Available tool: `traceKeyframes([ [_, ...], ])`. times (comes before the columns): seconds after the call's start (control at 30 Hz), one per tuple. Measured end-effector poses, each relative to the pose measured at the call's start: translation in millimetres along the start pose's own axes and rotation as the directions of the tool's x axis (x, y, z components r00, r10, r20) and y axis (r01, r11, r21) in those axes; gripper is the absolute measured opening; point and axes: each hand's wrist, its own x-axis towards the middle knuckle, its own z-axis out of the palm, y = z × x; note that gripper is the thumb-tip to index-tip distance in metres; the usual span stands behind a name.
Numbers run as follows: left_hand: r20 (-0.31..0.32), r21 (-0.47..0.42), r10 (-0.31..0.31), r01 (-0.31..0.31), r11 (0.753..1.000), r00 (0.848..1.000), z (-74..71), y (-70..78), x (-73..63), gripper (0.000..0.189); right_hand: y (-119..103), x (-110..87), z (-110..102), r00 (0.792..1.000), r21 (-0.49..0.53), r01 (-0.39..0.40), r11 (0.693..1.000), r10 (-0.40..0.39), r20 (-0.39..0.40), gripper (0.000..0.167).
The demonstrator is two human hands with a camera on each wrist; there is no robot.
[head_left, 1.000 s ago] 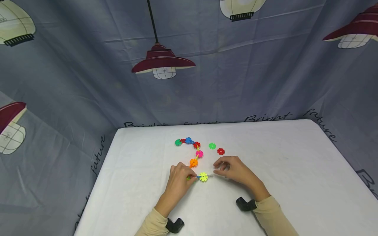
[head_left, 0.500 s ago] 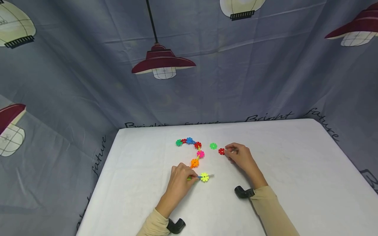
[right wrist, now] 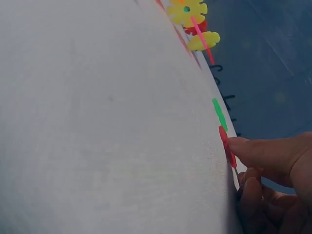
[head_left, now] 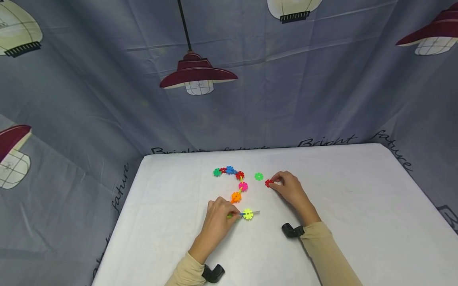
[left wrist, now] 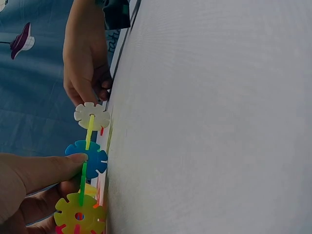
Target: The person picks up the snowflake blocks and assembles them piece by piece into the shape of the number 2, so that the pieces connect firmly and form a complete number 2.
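My left hand pinches a blue flower-shaped disc between thumb and fingers. That disc is slotted into a chain of such pieces. On its right the chain carries a yellow disc and ends in a whitish disc. Beyond the hand the chain curves away through an orange disc, a pink disc and several red, blue and green ones. My right hand pinches the near right edge of a loose red disc with thumb and finger, low at the tabletop. Part of the chain is hidden under the left hand.
A loose light green disc lies flat just left of the red one. Everything is on a white-covered table, with a grey-blue printed curtain behind its far edge. Black wrist mounts stick out from both sleeves.
The right hand has moved from beside the chain's whitish end, away and to the right, to the loose red disc and now pinches its edge. The left hand keeps its hold.
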Motion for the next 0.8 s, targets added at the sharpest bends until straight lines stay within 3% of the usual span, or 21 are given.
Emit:
traceKeyframes([
  [0.23,-0.015,0.004,0.007,-0.007,1.0,1.0,-1.0,1.4,-0.2,0.01,-4,-2.8,2,1.0,-0.007,-0.007,1.0,0.007,-0.005,0.031],
  [0.4,-0.009,0.002,0.008,-0.008,1.0,1.0,-0.3,1.3,-0.3,0.009,-5,-8.5,2,0.999,0.007,-0.033,0.999,0.033,0.017,0.027],
  [0.53,0.0,0.003,0.006,-0.006,1.0,1.0,0.4,1.2,0.1,0.009,-5,-20.9,1,0.995,0.13,-0.064,0.99,0.054,0.081,0.025],
  [0.67,0.0,0.006,0.006,-0.006,1.0,1.0,-0.4,1.5,0.8,0.009,-3,-34.6,1,0.976,0.344,-0.129,0.93,0.057,0.211,0.025],
  [0.8,-0.001,0.009,0.005,-0.005,1.0,1.0,-0.9,1.1,0.5,0.009,0,-46.0,2,0.93,0.468,-0.212,0.858,0.031,0.365,0.035],
])
